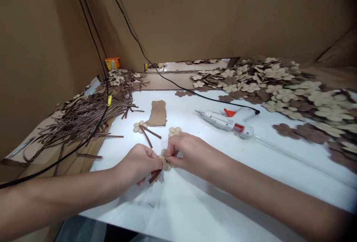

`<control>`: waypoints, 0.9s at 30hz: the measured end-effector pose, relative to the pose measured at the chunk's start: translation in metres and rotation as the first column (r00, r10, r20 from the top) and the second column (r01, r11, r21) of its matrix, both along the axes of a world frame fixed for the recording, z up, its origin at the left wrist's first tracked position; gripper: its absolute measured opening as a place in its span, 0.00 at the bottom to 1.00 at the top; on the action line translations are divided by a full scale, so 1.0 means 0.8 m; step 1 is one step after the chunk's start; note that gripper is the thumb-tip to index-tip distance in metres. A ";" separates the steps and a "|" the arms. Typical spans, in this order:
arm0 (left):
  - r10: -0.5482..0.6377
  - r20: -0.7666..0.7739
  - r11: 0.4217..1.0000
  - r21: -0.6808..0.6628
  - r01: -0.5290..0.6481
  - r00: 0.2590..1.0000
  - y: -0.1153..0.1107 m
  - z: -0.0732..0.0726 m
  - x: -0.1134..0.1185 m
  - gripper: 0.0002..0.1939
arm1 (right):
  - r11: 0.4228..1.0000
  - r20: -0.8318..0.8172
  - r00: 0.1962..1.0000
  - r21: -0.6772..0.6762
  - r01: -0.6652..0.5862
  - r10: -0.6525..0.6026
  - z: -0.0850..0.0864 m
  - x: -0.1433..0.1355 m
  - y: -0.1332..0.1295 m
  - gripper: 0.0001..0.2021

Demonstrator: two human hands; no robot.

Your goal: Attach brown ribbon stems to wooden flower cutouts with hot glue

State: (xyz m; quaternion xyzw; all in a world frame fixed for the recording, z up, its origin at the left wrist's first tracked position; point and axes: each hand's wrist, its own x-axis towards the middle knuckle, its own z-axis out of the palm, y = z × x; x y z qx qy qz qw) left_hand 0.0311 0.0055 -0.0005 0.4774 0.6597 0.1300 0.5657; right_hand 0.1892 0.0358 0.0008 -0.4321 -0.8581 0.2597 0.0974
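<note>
Over the white board [195, 204], my left hand [143, 162] and my right hand [185, 150] pinch a beige felt flower [166, 163] from both sides. A short brown stitched strip [154, 176] sticks out below the flower, by my left fingers. Just beyond my right hand lies another beige flower [174, 130]. Up and left of my hands, a beige flower [136, 127] lies with two brown strips [150, 131] on it. A torn piece of brown cardboard [157, 113] lies behind them.
A white glue gun [223, 121] with a black cable lies on the right, a clear stick trailing from it. Beige and brown flowers [284, 95] are heaped at the back right. Brown strips [92, 113] pile up at left, near an orange and yellow box [112, 63].
</note>
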 end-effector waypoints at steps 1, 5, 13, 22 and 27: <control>0.003 0.001 1.000 0.000 -0.003 1.000 0.000 0.001 0.000 0.13 | 1.000 -0.001 1.000 -0.015 -0.001 0.001 0.000 0.000 0.001 0.06; 0.014 -0.018 1.000 -0.005 -0.014 1.000 0.000 0.007 0.002 0.14 | 0.996 -0.009 1.000 -0.086 -0.008 0.008 0.001 0.001 0.004 0.05; 0.051 -0.047 0.998 -0.026 -0.052 0.998 0.000 0.017 0.006 0.11 | 0.987 -0.041 0.998 -0.156 0.047 -0.054 0.003 0.000 0.005 0.04; 0.047 -0.007 0.999 -0.003 -0.047 0.999 0.000 0.003 0.001 0.08 | 0.993 0.041 0.999 -0.117 0.010 -0.005 0.009 -0.003 0.006 0.05; 0.049 0.020 0.999 0.011 -0.049 0.999 -0.001 0.001 0.000 0.08 | 0.998 0.149 0.988 0.042 -0.057 0.050 0.009 -0.009 -0.001 0.09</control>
